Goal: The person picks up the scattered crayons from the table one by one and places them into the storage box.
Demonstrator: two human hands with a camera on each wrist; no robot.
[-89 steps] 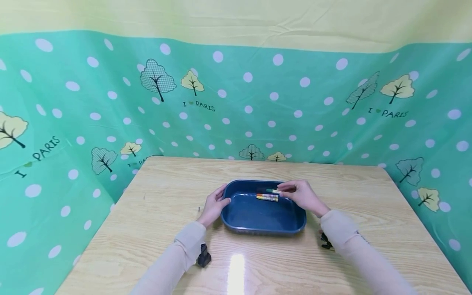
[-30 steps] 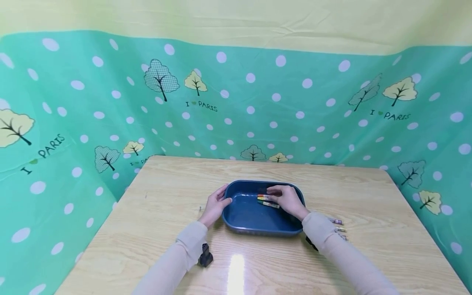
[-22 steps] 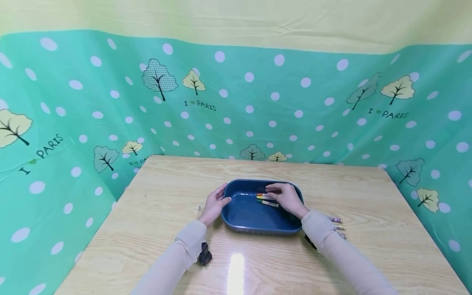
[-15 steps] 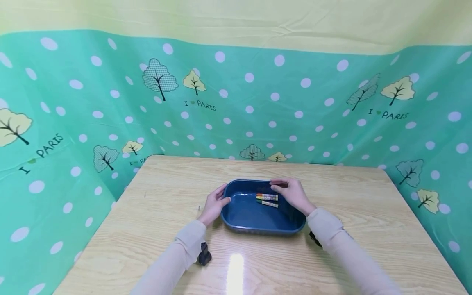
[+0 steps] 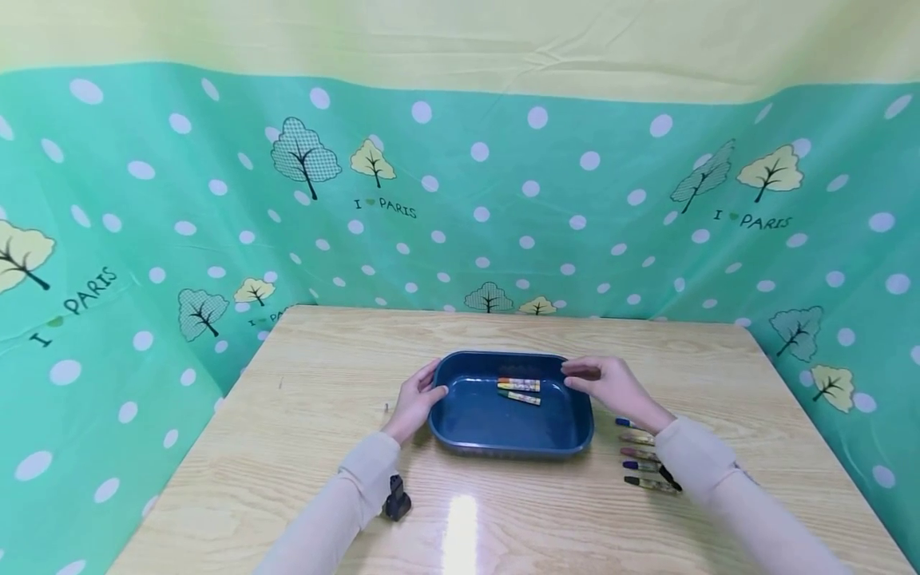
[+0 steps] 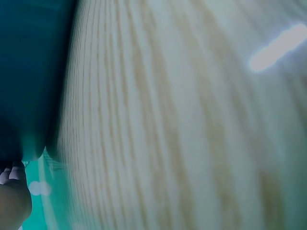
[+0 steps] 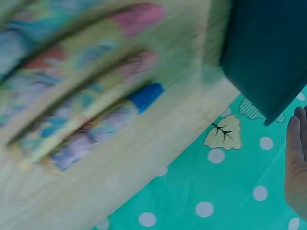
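Observation:
My left hand (image 5: 414,405) holds the left end of a dark blue plastic tray (image 5: 496,450), thumb over the rim and fingers along the outside. In the left wrist view, the tray's wall (image 6: 29,72) fills the left side, with part of the hand (image 6: 13,196) below. Inside the tray lie an orange crayon (image 5: 523,382), a yellow crayon (image 5: 514,387) and a green crayon (image 5: 521,397). My right hand (image 5: 611,387) hovers at the tray's right rim, holding nothing. Its fingers (image 7: 293,143) extend beside the tray in the right wrist view.
Several more crayons lie side by side on the wooden table right of the tray, among them a blue crayon (image 7: 147,97), a pink crayon (image 7: 139,20) and a black crayon (image 5: 647,483). A dotted green cloth (image 5: 496,200) hangs behind the table.
The green crayon, in my right hand 3 s ago, now lies in the tray. That hand has withdrawn rightward to the rim, uncovering the table crayons. My left hand stays put.

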